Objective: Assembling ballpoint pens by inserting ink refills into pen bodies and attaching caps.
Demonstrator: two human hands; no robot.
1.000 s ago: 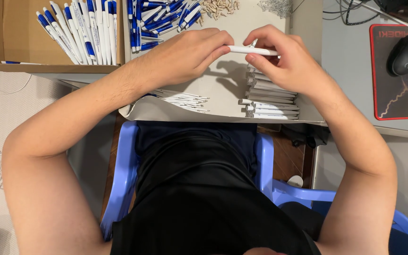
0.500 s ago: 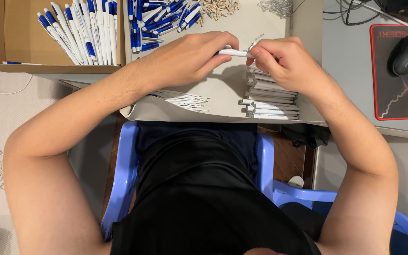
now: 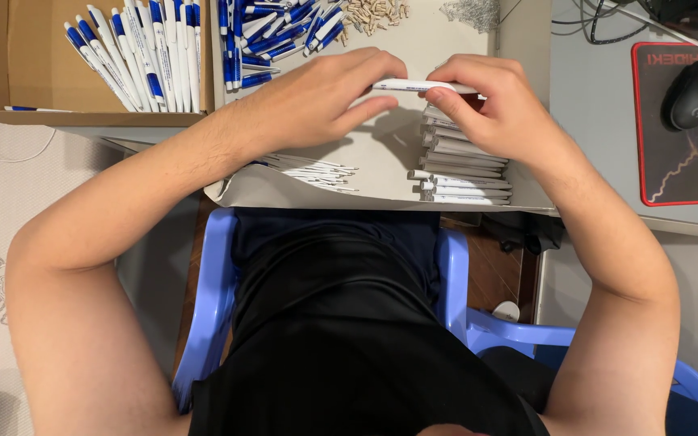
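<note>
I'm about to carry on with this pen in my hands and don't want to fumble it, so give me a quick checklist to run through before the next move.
1. White pen barrel gripped at both ends: ok, left hand and right hand both pinch it.
2. Barrel level over the work tray: ok.
3. Barrel stack under the right hand tidy: ok.
4. Thin white refills within reach: ok, beside the left forearm.
5. Spring seated inside the barrel: cannot tell.
6. Blue clip pieces within reach: ok.
</note>
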